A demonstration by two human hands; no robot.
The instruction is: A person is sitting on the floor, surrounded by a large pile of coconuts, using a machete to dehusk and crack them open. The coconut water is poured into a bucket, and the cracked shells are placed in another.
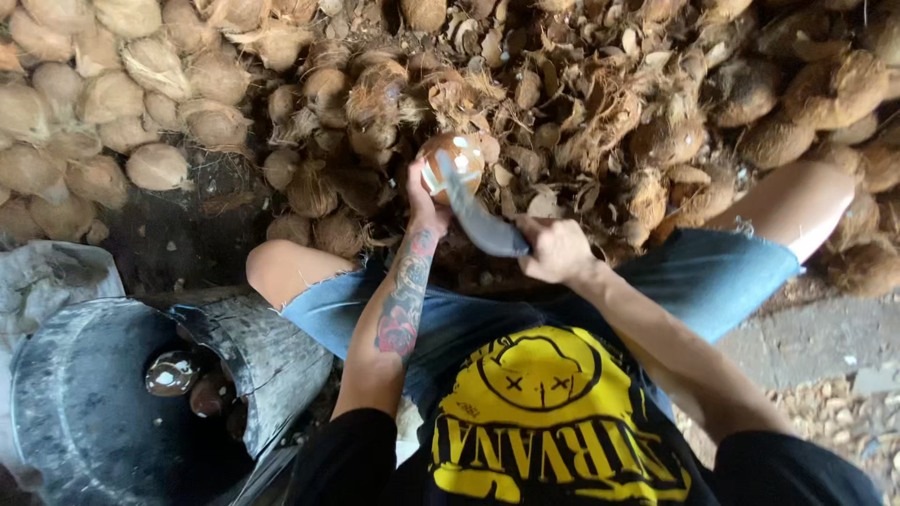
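My left hand (424, 201) grips a round brown coconut (452, 159) with white patches where its shell is shaved. It is held out in front of me, above a heap of husk. My right hand (555, 249) is closed on the handle of a dark, broad-bladed knife (478, 220). The blade's tip rests against the coconut's near side. I sit with bare knees apart, in denim shorts and a black shirt with a yellow print.
Husked fibrous coconuts (103, 94) pile up at the back left and right. Loose husk scraps (572, 103) cover the ground ahead. A dark tub (94, 403) at the lower left holds peeled coconuts (171, 373). A grey sack (47, 276) lies behind it.
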